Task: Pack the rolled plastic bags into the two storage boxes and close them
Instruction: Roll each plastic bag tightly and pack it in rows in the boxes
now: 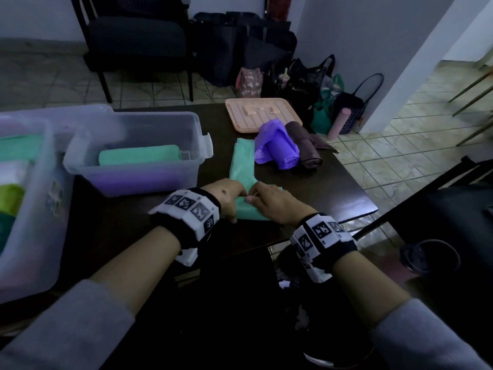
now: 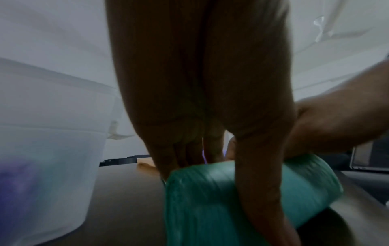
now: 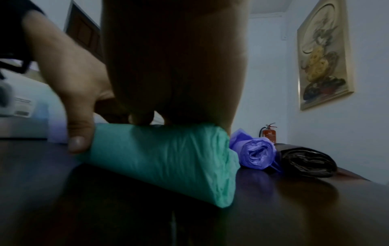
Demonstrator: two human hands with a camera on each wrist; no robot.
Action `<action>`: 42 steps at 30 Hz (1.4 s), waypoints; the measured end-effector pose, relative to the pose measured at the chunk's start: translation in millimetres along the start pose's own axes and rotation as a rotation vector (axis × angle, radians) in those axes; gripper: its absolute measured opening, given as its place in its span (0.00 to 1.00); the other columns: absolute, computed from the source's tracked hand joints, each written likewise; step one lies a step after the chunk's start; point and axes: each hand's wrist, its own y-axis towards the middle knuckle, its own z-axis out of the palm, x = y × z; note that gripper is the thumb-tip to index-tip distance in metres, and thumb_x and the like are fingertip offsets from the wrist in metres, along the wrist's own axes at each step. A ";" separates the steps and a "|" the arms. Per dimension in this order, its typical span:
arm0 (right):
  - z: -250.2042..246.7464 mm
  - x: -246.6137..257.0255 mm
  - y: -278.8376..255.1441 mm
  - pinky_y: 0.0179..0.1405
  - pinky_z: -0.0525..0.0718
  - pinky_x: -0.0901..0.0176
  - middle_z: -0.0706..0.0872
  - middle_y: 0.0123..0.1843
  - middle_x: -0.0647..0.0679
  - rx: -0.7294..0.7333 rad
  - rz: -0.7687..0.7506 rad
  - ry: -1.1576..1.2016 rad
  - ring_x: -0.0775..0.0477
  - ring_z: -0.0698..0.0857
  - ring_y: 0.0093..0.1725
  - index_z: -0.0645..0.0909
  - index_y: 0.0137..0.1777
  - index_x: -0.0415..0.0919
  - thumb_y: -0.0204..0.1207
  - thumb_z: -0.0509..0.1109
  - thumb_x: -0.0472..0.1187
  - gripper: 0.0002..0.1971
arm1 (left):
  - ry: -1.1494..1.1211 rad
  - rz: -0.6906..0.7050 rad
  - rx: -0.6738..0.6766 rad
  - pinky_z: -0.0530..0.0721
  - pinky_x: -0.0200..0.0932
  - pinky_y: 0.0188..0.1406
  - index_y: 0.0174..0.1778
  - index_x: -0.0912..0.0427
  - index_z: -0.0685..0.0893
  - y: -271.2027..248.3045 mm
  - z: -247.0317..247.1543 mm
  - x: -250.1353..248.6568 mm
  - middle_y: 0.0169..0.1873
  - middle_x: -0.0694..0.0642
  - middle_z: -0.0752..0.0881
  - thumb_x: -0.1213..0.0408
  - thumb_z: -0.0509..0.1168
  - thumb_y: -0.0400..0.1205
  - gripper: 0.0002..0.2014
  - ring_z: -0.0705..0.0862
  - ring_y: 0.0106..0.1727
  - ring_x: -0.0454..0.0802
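We had both hands on one green plastic bag roll lying near the front edge of the dark wooden counter. Our left hand curled over the roll's left end, thumb down its near side, and our right hand pressed on its right part with fingers bent over the top. The two hands sat close together, nearly touching. From the roll a flat unrolled tail of the same green plastic stretched away across the counter.

Left of it stood a clear plastic storage box, open, holding a green roll above a purple layer. A second clear box stood at the far left with green and pale rolls inside, blurred through its wall.

Beyond the tail lay a loosely wound purple plastic bag roll, and touching its right side a dark brown roll. Behind them rested a peach ribbed plastic lid, flat on the counter.

From the right wrist view, the green roll's open end faced the camera, with the purple roll just beyond it.
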 end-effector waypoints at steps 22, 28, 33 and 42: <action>-8.2 18.7 3.0 0.70 0.68 0.52 0.70 0.74 0.38 0.261 0.107 0.008 0.38 0.69 0.73 0.63 0.79 0.43 0.79 0.64 0.52 0.30 | -0.072 0.012 -0.113 0.73 0.40 0.64 0.70 0.55 0.77 -17.3 -7.6 16.2 0.67 0.52 0.79 0.63 0.80 0.65 0.36 0.77 0.68 0.49; -9.0 29.7 -7.5 0.72 0.67 0.48 0.65 0.73 0.40 0.098 0.144 0.055 0.39 0.66 0.74 0.63 0.77 0.42 0.76 0.68 0.51 0.32 | -0.030 -0.007 -0.132 0.76 0.39 0.59 0.69 0.53 0.79 -11.3 -11.8 12.6 0.65 0.54 0.81 0.64 0.79 0.67 0.32 0.80 0.65 0.51; 6.3 53.8 -28.8 0.59 0.74 0.47 0.72 0.65 0.42 -0.168 0.039 -0.225 0.39 0.72 0.66 0.68 0.68 0.40 0.75 0.68 0.46 0.23 | -0.043 -0.012 -0.005 0.78 0.40 0.57 0.67 0.55 0.81 -5.8 -24.0 14.6 0.62 0.52 0.84 0.64 0.78 0.70 0.28 0.81 0.62 0.50; -2.3 39.5 -7.2 0.68 0.74 0.49 0.79 0.68 0.40 -0.028 0.049 0.029 0.39 0.75 0.68 0.75 0.70 0.42 0.77 0.69 0.42 0.22 | -0.198 0.021 -0.136 0.80 0.45 0.62 0.64 0.58 0.82 -9.5 -19.4 28.6 0.56 0.57 0.86 0.65 0.78 0.69 0.26 0.84 0.59 0.52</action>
